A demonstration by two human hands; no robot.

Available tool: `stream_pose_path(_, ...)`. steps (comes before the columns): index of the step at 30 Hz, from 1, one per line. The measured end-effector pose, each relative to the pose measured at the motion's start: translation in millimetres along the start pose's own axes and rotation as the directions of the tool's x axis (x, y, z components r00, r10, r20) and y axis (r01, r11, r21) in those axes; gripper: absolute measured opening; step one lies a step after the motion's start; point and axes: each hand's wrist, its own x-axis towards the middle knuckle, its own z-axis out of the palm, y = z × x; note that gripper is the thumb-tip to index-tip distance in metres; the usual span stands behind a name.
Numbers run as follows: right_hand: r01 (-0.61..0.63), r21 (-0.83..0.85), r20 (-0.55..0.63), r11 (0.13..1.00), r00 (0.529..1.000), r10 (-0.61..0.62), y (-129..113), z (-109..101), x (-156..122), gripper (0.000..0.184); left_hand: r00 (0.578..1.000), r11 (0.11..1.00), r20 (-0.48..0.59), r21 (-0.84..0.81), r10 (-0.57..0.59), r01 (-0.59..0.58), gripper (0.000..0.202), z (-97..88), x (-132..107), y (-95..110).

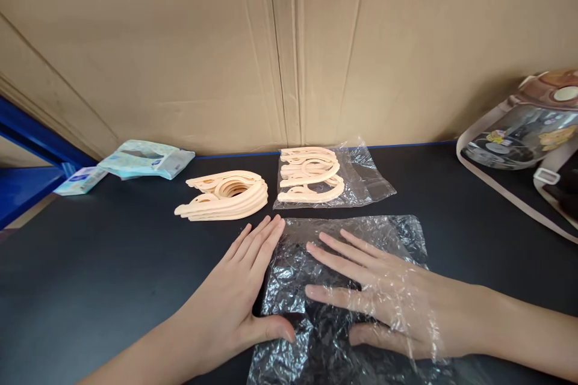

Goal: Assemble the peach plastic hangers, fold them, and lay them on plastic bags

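Observation:
A clear, crinkled plastic bag lies flat on the black tabletop. My right hand is inside it, the film showing over the fingers and back of the hand, fingers spread. Along the bag's left edge rests my left hand, stretched flat with the thumb over the film. Beyond my left fingertips is a stack of cream plastic folding hangers. To its right, more cream folding hangers lie in a second clear bag.
Packs of wipes or tissues, a light-blue one and a smaller one, lie at the back left. At right stands a clear bottle with a brown lid and a loose strap. Cardboard walls the back; a blue frame is at left.

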Motion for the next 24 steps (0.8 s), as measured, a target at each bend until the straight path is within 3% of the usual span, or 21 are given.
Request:
stream_pose_path(2,-0.023,0.005,0.020,1.000,1.000,0.023,0,-5,-9,0.063,0.999,1.000,-0.035,0.009,0.003,-0.003,0.108,0.9,0,0)
stream_pose_path(5,-0.151,0.049,0.057,0.987,0.987,0.149,1,-18,-30,0.066,0.993,0.999,-0.121,0.038,0.000,0.004,0.106,-7.9,1,5)
stream_pose_path(8,-0.292,0.067,0.062,0.954,0.956,0.288,5,-31,-54,0.062,0.974,0.991,-0.227,0.126,-0.010,0.039,0.092,-33.1,7,5)
stream_pose_path(10,-0.340,0.062,0.034,0.938,0.940,0.339,7,-35,-65,0.056,0.962,0.977,-0.269,0.189,-0.043,0.096,0.078,-55.4,12,-6)
stream_pose_path(12,-0.349,0.049,0.017,0.936,0.937,0.348,7,-34,-71,0.052,0.966,0.966,-0.227,0.194,-0.124,0.169,0.069,-76.8,16,-27)
stream_pose_path(14,-0.335,0.034,0.023,0.941,0.942,0.335,5,-31,-70,0.050,0.971,0.962,-0.178,0.194,-0.158,0.192,0.079,-93.8,19,-53)
stream_pose_path(17,-0.286,0.009,0.008,0.958,0.958,0.286,-1,-28,-63,0.048,0.964,0.942,-0.074,0.203,-0.256,0.266,0.072,-108.5,20,-84)
stream_pose_path(21,-0.215,-0.010,-0.175,0.976,0.962,0.210,-2,-36,-55,0.032,0.938,0.927,0.006,0.156,-0.345,0.340,0.081,-113.0,24,-102)
stream_pose_path(24,-0.238,0.019,-0.345,0.971,0.910,0.230,1,-46,-57,0.028,0.924,0.918,-0.002,0.112,-0.384,0.381,0.086,-113.0,27,-103)
